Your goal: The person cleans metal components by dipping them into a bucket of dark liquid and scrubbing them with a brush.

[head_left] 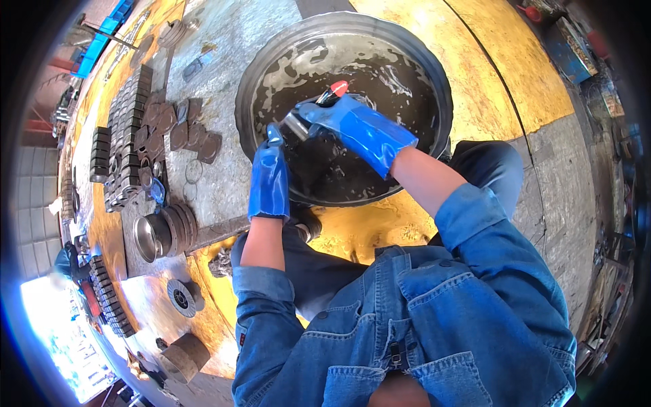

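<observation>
Both my hands wear long blue rubber gloves and work over a wide dark basin of murky, foamy liquid. My right hand is closed round a red-tipped tool with a dark shaft, mostly hidden by the glove. A shiny metal cylindrical part sits between my two hands, just above the liquid. My left hand is at the basin's left rim, its fingers closed beside the near end of this part; the glove hides how much of it they grip.
Left of the basin stand stacked dark metal blocks, flat brown plates and a row of metal rings. A wheel-like disc and a metal can lie nearer, lower left. A blue box stands far right.
</observation>
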`<action>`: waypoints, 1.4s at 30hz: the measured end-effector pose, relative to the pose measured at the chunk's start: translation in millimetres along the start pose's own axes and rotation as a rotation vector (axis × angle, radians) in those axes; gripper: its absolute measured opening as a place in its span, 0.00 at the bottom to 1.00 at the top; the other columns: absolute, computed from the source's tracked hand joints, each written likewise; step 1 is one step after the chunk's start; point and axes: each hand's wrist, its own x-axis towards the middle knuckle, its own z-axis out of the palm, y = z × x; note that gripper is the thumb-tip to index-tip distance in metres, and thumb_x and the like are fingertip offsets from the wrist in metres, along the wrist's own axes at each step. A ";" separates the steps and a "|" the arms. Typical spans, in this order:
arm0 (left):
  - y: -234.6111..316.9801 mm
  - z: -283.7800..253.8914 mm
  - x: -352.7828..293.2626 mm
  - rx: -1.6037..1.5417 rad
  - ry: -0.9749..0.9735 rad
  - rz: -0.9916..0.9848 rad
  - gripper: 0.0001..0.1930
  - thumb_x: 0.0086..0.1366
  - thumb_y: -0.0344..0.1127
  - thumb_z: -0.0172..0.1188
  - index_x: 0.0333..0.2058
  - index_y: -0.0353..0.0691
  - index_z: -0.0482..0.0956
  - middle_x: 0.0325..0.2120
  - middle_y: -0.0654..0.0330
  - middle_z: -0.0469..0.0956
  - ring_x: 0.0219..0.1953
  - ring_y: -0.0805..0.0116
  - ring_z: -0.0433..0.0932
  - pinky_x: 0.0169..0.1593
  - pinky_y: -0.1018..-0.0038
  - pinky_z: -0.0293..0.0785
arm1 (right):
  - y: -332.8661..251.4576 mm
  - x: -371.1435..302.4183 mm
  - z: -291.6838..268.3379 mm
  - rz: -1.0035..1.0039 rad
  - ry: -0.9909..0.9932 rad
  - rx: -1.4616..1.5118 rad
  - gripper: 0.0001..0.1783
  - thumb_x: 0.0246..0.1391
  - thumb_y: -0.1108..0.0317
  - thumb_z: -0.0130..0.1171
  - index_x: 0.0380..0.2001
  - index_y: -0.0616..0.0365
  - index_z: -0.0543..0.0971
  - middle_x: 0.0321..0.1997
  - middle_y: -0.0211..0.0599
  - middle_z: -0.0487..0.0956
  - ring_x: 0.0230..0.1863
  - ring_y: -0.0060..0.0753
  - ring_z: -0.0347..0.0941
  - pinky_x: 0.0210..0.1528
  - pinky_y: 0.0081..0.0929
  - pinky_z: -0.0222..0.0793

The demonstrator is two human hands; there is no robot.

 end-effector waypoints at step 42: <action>36.6 -19.4 -26.3 -0.266 0.069 0.167 0.38 0.77 0.66 0.52 0.52 0.28 0.85 0.43 0.51 0.89 0.42 0.61 0.87 0.49 0.66 0.82 | 50.9 -63.0 -30.0 0.001 0.199 -0.330 0.19 0.62 0.51 0.63 0.39 0.57 0.87 0.29 0.35 0.84 0.30 0.25 0.77 0.36 0.31 0.72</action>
